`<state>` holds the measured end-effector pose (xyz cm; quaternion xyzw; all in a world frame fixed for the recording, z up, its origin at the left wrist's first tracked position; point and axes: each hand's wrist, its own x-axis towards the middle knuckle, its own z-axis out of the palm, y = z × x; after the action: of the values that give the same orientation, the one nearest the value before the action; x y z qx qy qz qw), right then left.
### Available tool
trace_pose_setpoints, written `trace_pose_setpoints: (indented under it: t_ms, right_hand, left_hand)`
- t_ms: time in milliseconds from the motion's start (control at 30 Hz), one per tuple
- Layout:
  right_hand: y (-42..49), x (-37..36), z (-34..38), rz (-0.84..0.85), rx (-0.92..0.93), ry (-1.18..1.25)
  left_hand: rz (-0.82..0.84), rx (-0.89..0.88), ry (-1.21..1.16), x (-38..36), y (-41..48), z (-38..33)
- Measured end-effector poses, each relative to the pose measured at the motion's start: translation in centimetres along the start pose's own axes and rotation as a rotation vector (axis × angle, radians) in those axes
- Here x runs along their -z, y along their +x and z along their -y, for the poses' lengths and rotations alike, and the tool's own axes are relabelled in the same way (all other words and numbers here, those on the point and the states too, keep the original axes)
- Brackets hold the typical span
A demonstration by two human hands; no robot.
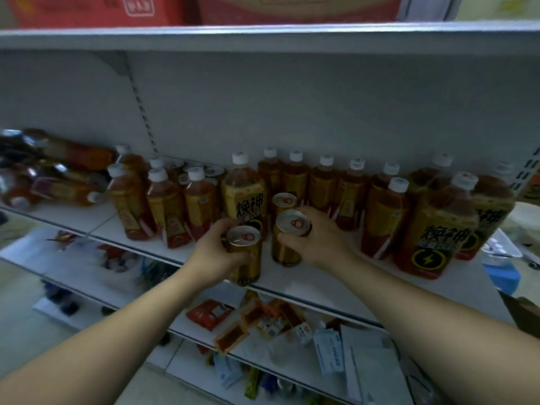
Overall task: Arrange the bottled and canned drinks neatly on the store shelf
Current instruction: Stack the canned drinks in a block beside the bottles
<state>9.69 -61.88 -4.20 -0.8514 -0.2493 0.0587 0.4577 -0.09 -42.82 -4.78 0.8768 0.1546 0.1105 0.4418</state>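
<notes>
Squaring up two cans on the shelf (304, 279), centre frame.
I'm watching the left grip (213, 258) wrapping the front can (245, 258), which is sitting right at the shelf lip. The right grip (315, 244) is clasping the second can (287, 252) just beside it, with a third can (285, 200) standing behind. I'm advising sliding both back off the edge, upright, into file with the third. Cans are looking sealed, tabs flat. Standing bottles (245, 197) are capped and showing brown drink; the tipped bottles (67, 153) are lying flat at middle left.
</notes>
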Motion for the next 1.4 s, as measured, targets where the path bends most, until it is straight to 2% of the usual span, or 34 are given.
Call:
trace_pose_setpoints:
  t_ms: [267,467,633,800,1000,1267,1400]
  right_hand:
    - [2.8,-7.8,10.7,-0.051,0.195,0.095]
    - [5.8,-15.4,18.2,-0.057,0.228,0.136]
    - [7.4,-19.0,21.6,-0.098,0.207,0.136]
    - [9.1,-20.1,23.9,-0.135,0.2,0.141]
    - [12.8,-19.5,25.4,-0.205,0.24,0.142]
    - [17.8,-18.2,25.6,-0.237,0.204,0.253]
    - [19.6,-17.9,25.5,-0.286,0.226,0.208]
  left_hand:
    - [-0.188,-0.008,-0.026,12.5,-1.1,3.5]
    - [-0.219,-0.001,-0.066,22.1,0.5,8.6]
    - [-0.187,-0.017,-0.047,27.7,2.6,11.9]
    - [-0.192,-0.045,-0.064,30.4,5.3,12.9]
    - [-0.25,-0.129,-0.155,32.1,9.0,10.7]
    - [-0.265,-0.206,-0.234,32.0,14.0,7.8]
    - [-0.288,-0.245,-0.26,31.6,16.8,7.3]
